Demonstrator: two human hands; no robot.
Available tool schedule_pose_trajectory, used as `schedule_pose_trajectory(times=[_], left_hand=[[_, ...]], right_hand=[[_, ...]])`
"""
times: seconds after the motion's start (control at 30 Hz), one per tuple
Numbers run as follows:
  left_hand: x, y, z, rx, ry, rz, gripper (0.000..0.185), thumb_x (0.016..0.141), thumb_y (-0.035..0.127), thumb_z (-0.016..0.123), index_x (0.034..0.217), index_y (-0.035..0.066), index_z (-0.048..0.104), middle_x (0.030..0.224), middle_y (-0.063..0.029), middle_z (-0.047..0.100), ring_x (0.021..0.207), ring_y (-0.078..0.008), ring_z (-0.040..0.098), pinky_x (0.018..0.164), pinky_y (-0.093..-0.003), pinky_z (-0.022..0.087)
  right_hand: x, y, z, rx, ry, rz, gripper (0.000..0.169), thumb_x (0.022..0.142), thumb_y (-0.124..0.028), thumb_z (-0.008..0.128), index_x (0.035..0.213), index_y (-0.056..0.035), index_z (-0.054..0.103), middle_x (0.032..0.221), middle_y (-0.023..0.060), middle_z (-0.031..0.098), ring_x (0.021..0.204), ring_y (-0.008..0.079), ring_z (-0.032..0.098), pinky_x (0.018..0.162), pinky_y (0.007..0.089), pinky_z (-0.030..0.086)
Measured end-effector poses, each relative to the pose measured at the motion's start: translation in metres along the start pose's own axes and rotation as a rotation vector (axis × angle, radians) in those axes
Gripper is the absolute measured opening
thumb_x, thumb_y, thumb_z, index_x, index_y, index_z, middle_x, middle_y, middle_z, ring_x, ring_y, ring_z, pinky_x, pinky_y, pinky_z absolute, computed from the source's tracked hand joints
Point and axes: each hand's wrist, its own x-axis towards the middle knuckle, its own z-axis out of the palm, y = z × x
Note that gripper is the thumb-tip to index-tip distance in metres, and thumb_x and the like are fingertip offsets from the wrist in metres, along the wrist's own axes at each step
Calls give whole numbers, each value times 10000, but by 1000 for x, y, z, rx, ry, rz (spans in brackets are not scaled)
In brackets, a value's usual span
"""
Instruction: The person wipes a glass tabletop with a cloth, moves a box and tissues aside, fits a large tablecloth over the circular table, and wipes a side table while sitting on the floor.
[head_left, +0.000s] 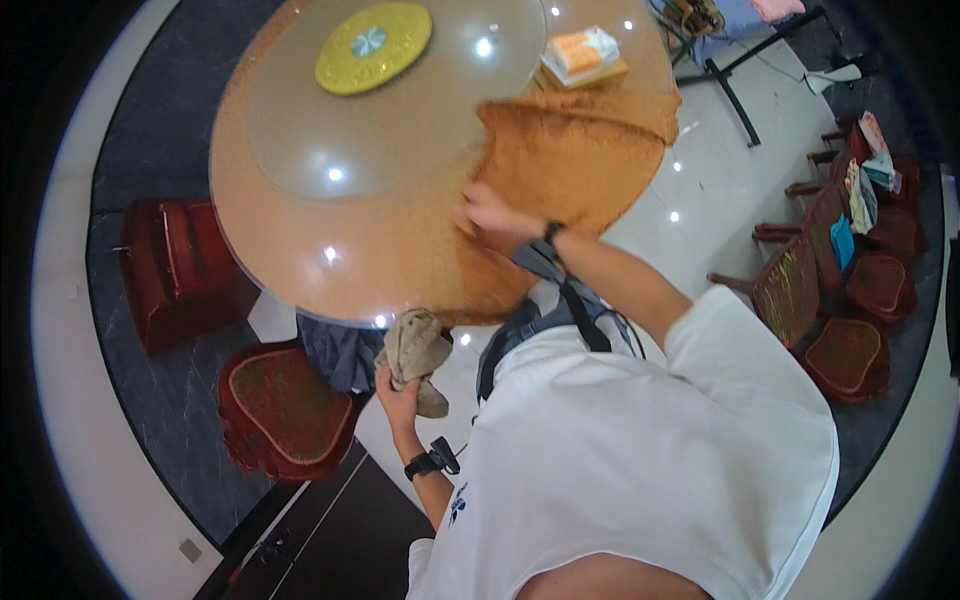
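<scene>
My left hand (400, 395) grips a bunched beige cloth (415, 349) just off the near edge of the round table (281, 259). Part of the cloth hangs down below my fingers. My right hand (495, 215) is blurred over the tabletop, at the edge of an orange-brown cloth (577, 169). That cloth lies rumpled over the table's right side. Whether my right fingers hold its edge or only touch it is not clear. A round glass turntable (420, 142) with a yellow central disc (409, 34) covers the far part of the table.
On the table's far right, a tissue pack (581, 54) rests on a yellowish box (585, 77). A red chair (289, 405) with dark fabric (341, 352) beside it stands left of me, near a red wooden piece (187, 270). More chairs (847, 356) line the right side, some bearing bags (862, 199).
</scene>
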Motion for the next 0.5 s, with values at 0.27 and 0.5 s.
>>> schedule_pose_trajectory(times=[0.27, 0.5], left_hand=[[-18, 26, -23, -63, -49, 23, 501, 666, 83, 793, 1119, -27, 611, 1125, -145, 579, 1068, -303, 558, 971, -400, 420], [29, 47, -5, 67, -431, 236, 511, 724, 102, 759, 1187, -48, 606, 1213, -161, 598, 1117, -287, 563, 995, -379, 411]], right_hand=[[65, -44, 54, -180, -46, 73, 413, 981, -341, 506, 1155, 26, 584, 1103, 217, 641, 1059, 311, 626, 862, 419, 496], [-108, 36, -43, -490, 198, -319, 404, 977, -282, 513, 1283, -20, 545, 1249, 205, 583, 1160, 368, 550, 982, 409, 448]])
